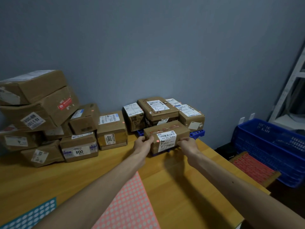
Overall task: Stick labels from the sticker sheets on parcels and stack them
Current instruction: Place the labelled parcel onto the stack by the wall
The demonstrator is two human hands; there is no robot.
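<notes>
A brown parcel with a white barcode label and a small pink dot sticker sits on a blue pallet at the far side of the wooden table. My left hand grips its left end and my right hand grips its right end. Behind it stand three other labelled parcels on the same pallet. A pink sticker sheet lies near me under my left forearm, and a teal sticker sheet lies at the front left.
A pile of several brown parcels fills the table's left side against the grey wall. Off the table's right edge stand a blue plastic crate and a red mesh sheet. A white metal rack stands at the far right.
</notes>
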